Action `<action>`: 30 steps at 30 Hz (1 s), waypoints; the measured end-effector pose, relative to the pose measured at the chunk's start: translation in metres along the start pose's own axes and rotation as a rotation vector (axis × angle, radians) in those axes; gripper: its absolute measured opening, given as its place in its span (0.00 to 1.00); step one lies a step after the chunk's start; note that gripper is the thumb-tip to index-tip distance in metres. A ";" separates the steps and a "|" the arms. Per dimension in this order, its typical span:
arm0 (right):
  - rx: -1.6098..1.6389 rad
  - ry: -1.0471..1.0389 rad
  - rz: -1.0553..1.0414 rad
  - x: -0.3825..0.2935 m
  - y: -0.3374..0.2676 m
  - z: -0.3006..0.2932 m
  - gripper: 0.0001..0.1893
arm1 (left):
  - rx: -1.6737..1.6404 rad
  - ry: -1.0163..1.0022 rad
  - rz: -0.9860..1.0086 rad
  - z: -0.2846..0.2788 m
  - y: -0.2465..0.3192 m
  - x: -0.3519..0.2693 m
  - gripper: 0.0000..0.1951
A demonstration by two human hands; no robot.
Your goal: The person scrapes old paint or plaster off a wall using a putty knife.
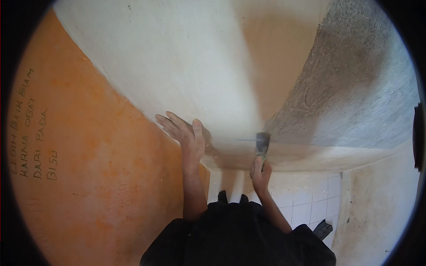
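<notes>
My left hand [186, 133] is spread with its fingers apart at the edge where the pale wall [159, 66] meets the orange wall [100, 149]; whether it presses on the surface I cannot tell. It holds nothing. My right hand [261, 173] grips a scraper or putty knife [263, 141] with a partly green handle, its blade pointing up at the lower part of the wall. The blade is slightly blurred and lies near the lower tip of a rough grey area [349, 73] that borders the smooth pale surface.
Handwriting marks the orange wall at the left. White floor tiles [303, 206] show below, with a dark object [322, 229] lying on them at the right. Another pale wall [372, 193] rises at the right, and a dark object [418, 138] shows at the far right rim.
</notes>
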State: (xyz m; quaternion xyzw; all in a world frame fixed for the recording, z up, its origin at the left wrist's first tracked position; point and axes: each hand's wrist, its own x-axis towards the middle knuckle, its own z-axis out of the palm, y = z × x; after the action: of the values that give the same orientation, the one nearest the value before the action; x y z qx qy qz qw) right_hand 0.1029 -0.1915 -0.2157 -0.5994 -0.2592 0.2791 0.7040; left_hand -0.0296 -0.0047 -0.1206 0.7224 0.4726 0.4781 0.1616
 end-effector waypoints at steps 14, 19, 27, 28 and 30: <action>-0.045 0.026 0.083 -0.011 0.000 -0.006 0.17 | -0.005 0.029 0.048 0.000 -0.008 -0.001 0.47; 0.031 0.032 0.101 -0.014 -0.007 0.003 0.17 | -0.003 0.057 0.049 0.004 -0.011 -0.002 0.47; 0.004 0.102 0.123 -0.011 -0.014 0.000 0.16 | 0.098 0.450 0.277 0.039 -0.023 0.011 0.37; 0.005 0.105 0.130 -0.004 -0.028 0.003 0.16 | 0.131 0.537 0.330 0.039 -0.020 0.009 0.34; 0.000 0.041 -0.173 0.023 -0.054 0.012 0.17 | 0.121 0.586 0.321 0.042 -0.011 0.015 0.32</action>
State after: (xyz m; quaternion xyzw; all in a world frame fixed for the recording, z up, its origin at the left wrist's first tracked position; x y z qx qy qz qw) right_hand 0.1153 -0.1733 -0.1594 -0.5803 -0.2958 0.2049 0.7306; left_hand 0.0017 0.0221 -0.1407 0.6277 0.4067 0.6560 -0.1016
